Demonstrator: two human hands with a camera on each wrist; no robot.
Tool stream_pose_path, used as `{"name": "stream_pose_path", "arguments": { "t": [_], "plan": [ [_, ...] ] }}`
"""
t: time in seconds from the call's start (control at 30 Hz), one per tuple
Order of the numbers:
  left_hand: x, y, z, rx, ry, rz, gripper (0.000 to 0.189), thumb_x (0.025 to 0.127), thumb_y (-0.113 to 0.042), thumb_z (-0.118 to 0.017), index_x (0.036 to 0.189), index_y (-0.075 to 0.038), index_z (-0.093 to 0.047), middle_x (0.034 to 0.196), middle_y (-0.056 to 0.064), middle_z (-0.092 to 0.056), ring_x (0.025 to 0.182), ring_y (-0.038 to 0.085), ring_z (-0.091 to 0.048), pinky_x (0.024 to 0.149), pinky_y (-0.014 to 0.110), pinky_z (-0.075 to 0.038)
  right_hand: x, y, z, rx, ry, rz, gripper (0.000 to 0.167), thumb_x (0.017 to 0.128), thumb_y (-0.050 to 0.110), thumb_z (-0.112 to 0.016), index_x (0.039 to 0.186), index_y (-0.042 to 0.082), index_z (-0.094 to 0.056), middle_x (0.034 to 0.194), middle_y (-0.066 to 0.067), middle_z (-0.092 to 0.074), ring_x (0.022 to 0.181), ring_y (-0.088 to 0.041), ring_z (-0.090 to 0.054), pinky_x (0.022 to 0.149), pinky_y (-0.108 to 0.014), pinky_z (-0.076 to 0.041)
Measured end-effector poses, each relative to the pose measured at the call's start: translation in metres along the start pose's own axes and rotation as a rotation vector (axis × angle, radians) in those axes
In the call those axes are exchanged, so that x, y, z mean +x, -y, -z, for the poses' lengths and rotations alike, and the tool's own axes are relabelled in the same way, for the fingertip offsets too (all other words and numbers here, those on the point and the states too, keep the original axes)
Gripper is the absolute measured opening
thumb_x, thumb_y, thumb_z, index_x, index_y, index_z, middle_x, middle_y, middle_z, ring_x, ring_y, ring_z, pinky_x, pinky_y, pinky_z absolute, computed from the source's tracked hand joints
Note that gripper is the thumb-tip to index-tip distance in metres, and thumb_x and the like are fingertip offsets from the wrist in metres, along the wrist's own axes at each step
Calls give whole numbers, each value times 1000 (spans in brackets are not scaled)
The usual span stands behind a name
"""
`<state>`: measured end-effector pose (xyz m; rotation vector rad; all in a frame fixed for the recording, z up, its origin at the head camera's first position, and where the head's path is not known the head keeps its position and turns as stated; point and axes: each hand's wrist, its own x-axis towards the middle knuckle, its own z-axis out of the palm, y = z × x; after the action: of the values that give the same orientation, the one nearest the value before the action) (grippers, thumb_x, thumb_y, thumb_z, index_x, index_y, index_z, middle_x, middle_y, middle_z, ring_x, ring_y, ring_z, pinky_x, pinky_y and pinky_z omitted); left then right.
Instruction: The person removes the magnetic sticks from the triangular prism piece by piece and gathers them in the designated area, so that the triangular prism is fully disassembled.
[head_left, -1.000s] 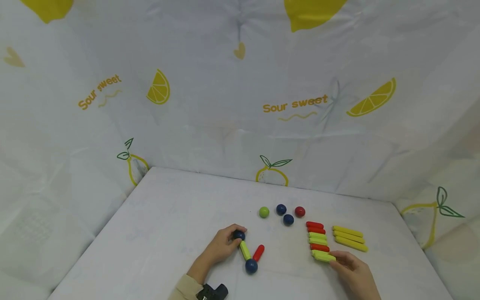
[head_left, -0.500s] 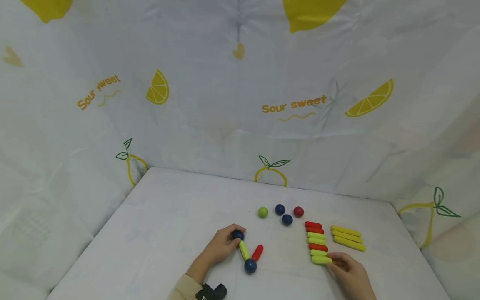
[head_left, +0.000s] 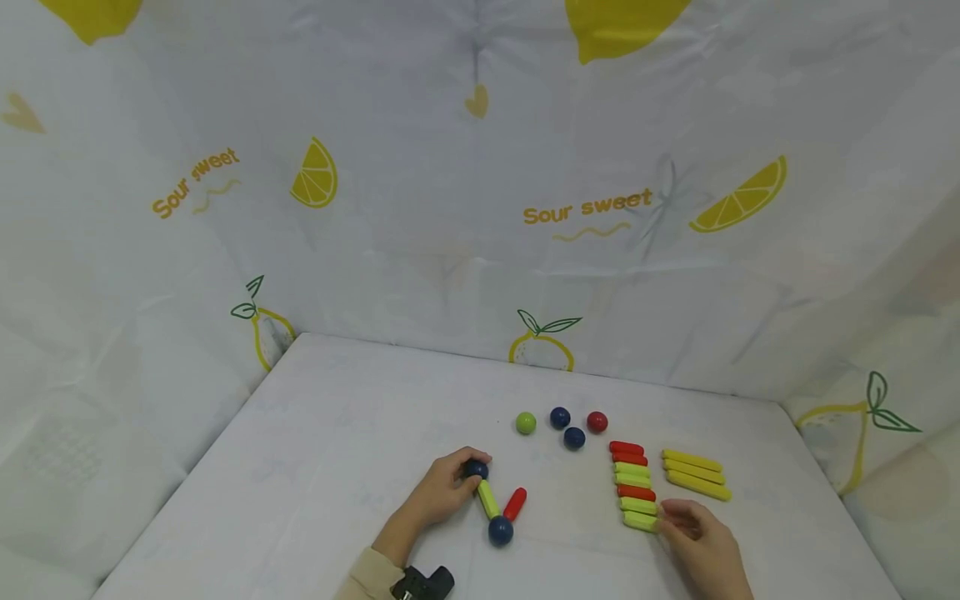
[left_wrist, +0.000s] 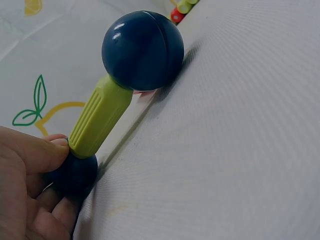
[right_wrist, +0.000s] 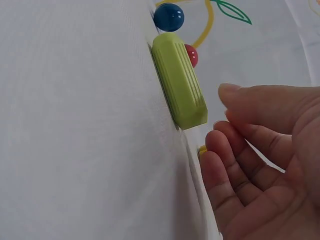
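My left hand (head_left: pixel 444 492) grips a dark blue ball (left_wrist: pixel 75 175) between thumb and fingers. A light green ridged stick (left_wrist: pixel 100 117) joins that ball to a second dark blue ball (head_left: pixel 500 531), from which a red stick (head_left: pixel 515 504) also extends, making a V on the table. On the right, my right hand (head_left: pixel 701 537) has loosely bent fingers and holds nothing. Its thumb and fingertips are just beside the end of a light green stick (right_wrist: pixel 179 80), which lies nearest me in a row of short red and green sticks (head_left: pixel 636 492).
Beyond the hands sit a green ball (head_left: pixel 526 423), two dark blue balls (head_left: pixel 559 417) and a red ball (head_left: pixel 597 422). Three longer yellow sticks (head_left: pixel 696 475) lie right of the row. A lemon-print cloth (head_left: pixel 420 275) hangs behind the white table (head_left: pixel 337 417).
My right hand has set the green stick down at the near end of the row, straightened it alongside the others and let go. The left hand stays on its ball.
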<state>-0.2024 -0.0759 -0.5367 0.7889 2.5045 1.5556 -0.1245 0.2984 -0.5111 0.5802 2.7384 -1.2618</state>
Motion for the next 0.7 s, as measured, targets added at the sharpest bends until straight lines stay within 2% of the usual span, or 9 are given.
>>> {"name": "stream_pose_path", "arguments": {
  "t": [0.1,0.23,0.33,0.4,0.53,0.7],
  "plan": [
    [0,0,0,8,-3,-7,26,94,-7,-55,119,-11,-58,127,4,-61,125,21,-52,104,33,-44,-2,4,1,23,-31,-13,60,88,45,-63,125,0,-52,116,-18,-61,102,-28,-58,80,-35,-56],
    [1,1,0,14,-6,-23,26,94,-8,-55,119,-10,-58,126,5,-61,125,22,-53,104,33,-44,-7,13,3,49,-39,25,60,88,45,-63,128,1,-50,123,-19,-58,106,-26,-57,81,-25,-56],
    [2,1,-1,14,-3,-31,25,94,-9,-55,119,-9,-58,126,6,-61,124,23,-53,104,33,-45,-13,24,2,81,2,66,56,90,39,-63,129,1,-50,126,-19,-57,106,-23,-58,80,-20,-55],
    [2,1,-1,19,-1,-29,25,94,-9,-55,119,-9,-58,126,5,-61,124,23,-53,104,32,-45,-15,33,-4,118,40,92,51,90,32,-64,128,1,-51,126,-18,-58,106,-22,-59,81,-21,-55],
    [2,3,-1,22,-8,-18,25,94,-10,-56,119,-11,-58,126,4,-61,125,22,-53,104,32,-44,-16,52,-22,181,118,152,42,88,21,-67,123,1,-56,122,-15,-62,109,-26,-61,84,-28,-56],
    [0,6,-2,20,-10,-26,25,94,-13,-55,119,-12,-58,127,4,-61,125,23,-52,104,33,-44,-15,73,-46,245,239,230,38,86,16,-69,120,3,-60,120,-13,-63,112,-28,-60,87,-31,-56]
  ]
}}
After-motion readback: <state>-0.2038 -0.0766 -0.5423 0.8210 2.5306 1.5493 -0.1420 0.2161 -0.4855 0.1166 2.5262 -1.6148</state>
